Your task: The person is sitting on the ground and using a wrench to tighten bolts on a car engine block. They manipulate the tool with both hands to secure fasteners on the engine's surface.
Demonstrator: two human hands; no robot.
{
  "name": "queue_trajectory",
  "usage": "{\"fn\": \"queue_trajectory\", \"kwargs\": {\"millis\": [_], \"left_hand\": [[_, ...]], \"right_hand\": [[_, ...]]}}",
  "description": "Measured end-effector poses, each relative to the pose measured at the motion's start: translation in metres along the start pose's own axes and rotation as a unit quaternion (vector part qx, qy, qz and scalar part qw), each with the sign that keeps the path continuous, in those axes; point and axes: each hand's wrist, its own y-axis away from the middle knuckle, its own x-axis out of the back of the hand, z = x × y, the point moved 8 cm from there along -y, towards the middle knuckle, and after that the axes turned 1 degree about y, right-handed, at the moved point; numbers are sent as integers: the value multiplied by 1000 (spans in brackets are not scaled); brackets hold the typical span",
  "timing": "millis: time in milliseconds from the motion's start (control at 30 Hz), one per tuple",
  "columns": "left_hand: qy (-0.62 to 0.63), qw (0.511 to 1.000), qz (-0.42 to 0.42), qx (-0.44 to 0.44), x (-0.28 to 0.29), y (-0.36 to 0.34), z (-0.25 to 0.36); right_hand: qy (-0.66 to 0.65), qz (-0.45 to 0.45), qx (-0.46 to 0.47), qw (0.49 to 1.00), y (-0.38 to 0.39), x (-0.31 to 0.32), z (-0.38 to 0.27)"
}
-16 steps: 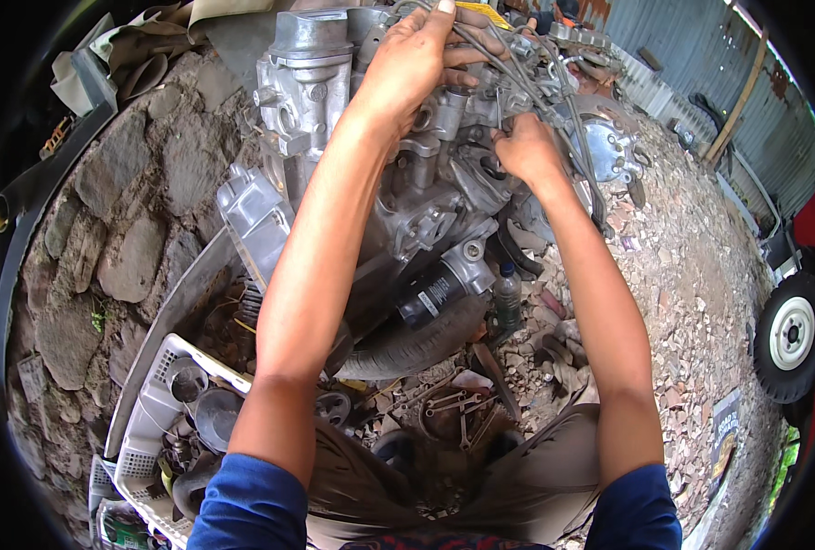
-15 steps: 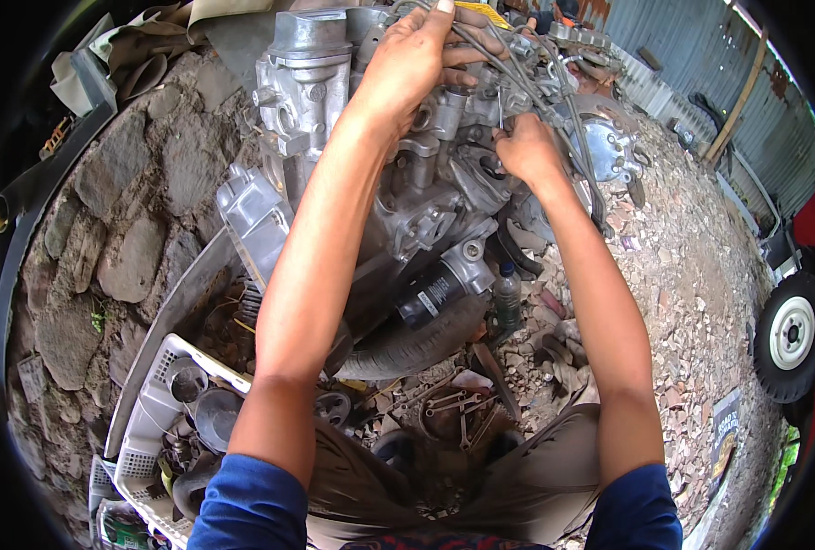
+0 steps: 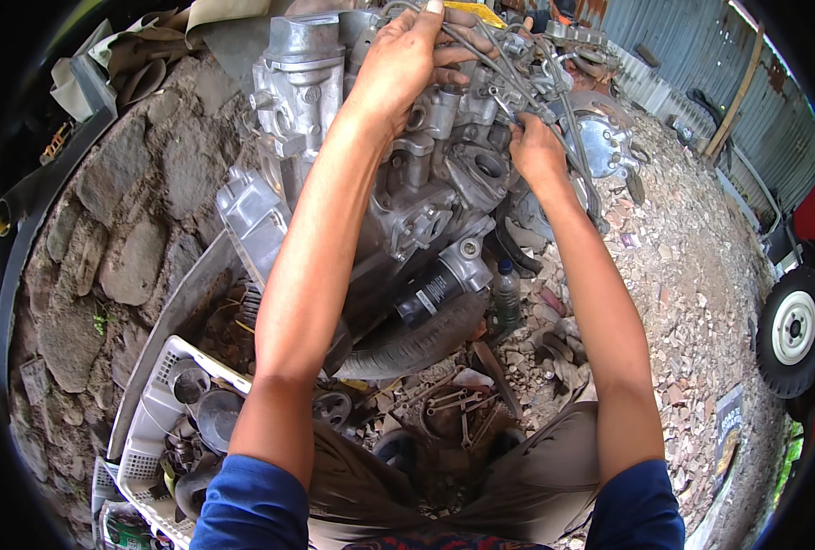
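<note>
A large grey metal engine [image 3: 426, 197] stands in front of me, its castings and ports bare. At its upper part, my left hand [image 3: 406, 64] is closed around grey cables [image 3: 467, 38], its thumb raised and its fingers partly behind them. My right hand [image 3: 538, 147] pinches a small wrench [image 3: 504, 103] on the right side of the engine. The wrench's ring end sits at the engine among the fittings; which fastener it is on I cannot make out. The cables run down past my right hand. A black oil filter [image 3: 430, 295] sticks out low on the engine.
Under the engine lies a tyre [image 3: 417, 344], beside a plastic bottle [image 3: 506, 295]. Several wrenches [image 3: 462, 408] lie between my feet. A white crate [image 3: 155, 431] of parts stands left, near a stone wall [image 3: 132, 247]. Gravel [image 3: 673, 275] and a wheel [image 3: 790, 335] are at right.
My right hand has shifted slightly right, and the wrench has swung from nearly upright to slanted, uncovering its ring end. My left hand stays at the cables.
</note>
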Motion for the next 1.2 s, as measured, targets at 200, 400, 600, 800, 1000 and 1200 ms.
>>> {"fn": "queue_trajectory", "kwargs": {"millis": [200,400,600,800,1000,1200], "left_hand": [[-32,999,20,6,0,2,0],[-15,1000,10,7,-1,1,0],[-11,1000,8,3,2,-1,-2],[1,1000,27,0,4,0,-5],[-12,1000,17,-14,0,0,-2],[-16,1000,9,6,3,-4,-6]], "right_hand": [[9,58,69,996,0,-2,1],[59,112,138,982,-3,-7,2],[111,150,146,971,3,-2,-4],[64,13,120,991,-4,-9,-10],[56,28,160,985,-5,-7,-9],[91,-75,93,989,1,-21,-30]]}}
